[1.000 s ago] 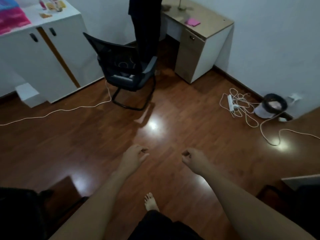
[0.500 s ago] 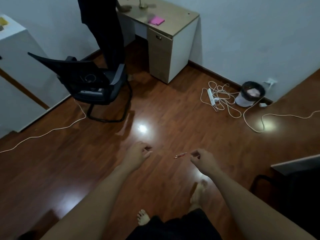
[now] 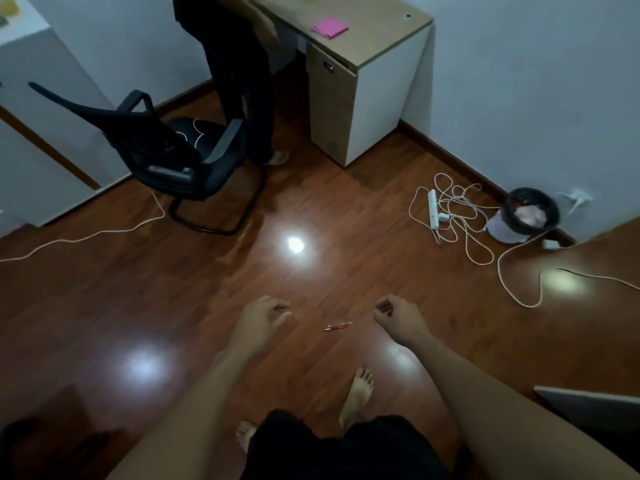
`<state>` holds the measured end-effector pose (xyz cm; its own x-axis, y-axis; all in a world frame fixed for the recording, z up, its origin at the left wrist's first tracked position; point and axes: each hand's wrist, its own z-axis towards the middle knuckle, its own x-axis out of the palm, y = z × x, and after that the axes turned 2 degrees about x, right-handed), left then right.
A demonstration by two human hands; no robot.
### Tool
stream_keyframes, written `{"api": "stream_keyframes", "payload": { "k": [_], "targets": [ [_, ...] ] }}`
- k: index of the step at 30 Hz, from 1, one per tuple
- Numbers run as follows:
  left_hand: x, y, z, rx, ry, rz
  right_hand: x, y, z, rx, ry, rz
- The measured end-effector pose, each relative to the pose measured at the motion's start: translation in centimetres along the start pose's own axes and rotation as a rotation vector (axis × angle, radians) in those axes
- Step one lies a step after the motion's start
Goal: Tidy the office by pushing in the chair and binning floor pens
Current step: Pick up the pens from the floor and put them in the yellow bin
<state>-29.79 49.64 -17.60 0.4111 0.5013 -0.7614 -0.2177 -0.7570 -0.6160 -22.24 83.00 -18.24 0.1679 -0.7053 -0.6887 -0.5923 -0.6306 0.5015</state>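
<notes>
— Looking at the hands first: the left hand (image 3: 263, 315) and the right hand (image 3: 398, 315) both hang over the floor in the lower middle of the frame, fingers loosely curled toward the palm, grasping nothing that shows.

— And the pen?

— A thin red pen with a pale tip (image 3: 337, 327) lies flat on the glossy brown wooden floor (image 3: 138, 299), between the two hands in the frame and apart from both. Its long axis runs nearly left to right across the frame, tilted slightly so the right end sits higher. I cannot tell which end is the writing tip.

— So how should the pickup go?

— My judgement: bend down and bring the right hand over it, since that one looks nearer. Pinch across the barrel at the middle, thumb on one long side and fingertips on the other, because a thin pen on a shiny floor will likely roll if nudged.

— Then where?

— The small round bin with a dark rim and pale liner (image 3: 531, 213) stands by the wall at the right of the frame, just beside a tangle of white cable and a power strip (image 3: 450, 209). Step around that.

— The chair?

— The black mesh office chair (image 3: 180, 150) stands upper left, clear of the wooden desk with white sides (image 3: 381, 57), not yet pushed in. A person in dark clothes (image 3: 235, 64) stands between them.
</notes>
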Motion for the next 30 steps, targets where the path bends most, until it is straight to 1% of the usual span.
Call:
{"api": "stream_keyframes", "payload": {
  "k": [4,8,12,15,18,21,26,28,30],
  "targets": [
    [1.4,-2.2,1.3,-0.07,0.039,-0.037,-0.8,-2.0,2.5,0.028,0.046,-0.025],
    [3.0,-2.4,3.7,-0.117,0.068,-0.031,-0.5,-3.4,5.3,0.063,0.092,0.008],
    [6.3,-0.1,7.0,-0.158,0.133,-0.011,1.6,-4.7,9.5,0.07,0.149,0.013],
    [10.6,2.8,9.9,-0.171,0.195,-0.007,5.0,-6.7,13.9,0.068,0.158,0.038],
    [16.6,6.9,13.3,-0.177,0.242,-0.037,9.8,-9.6,19.5,0.05,0.153,0.055],
    [24.7,12.7,16.8,-0.196,0.288,-0.041,15.9,-13.7,25.9,0.04,0.148,0.065],
    [41.3,25.1,22.9,-0.243,0.365,-0.041,28.4,-22.4,38.8,0.055,0.164,0.022],
    [47.1,29.3,24.8,-0.221,0.381,0.005,32.4,-24.8,42.7,0.054,0.176,0.013],
    [51.9,32.6,26.2,-0.247,0.399,-0.002,35.9,-26.9,45.9,0.041,0.2,-0.015]
  ]
}}
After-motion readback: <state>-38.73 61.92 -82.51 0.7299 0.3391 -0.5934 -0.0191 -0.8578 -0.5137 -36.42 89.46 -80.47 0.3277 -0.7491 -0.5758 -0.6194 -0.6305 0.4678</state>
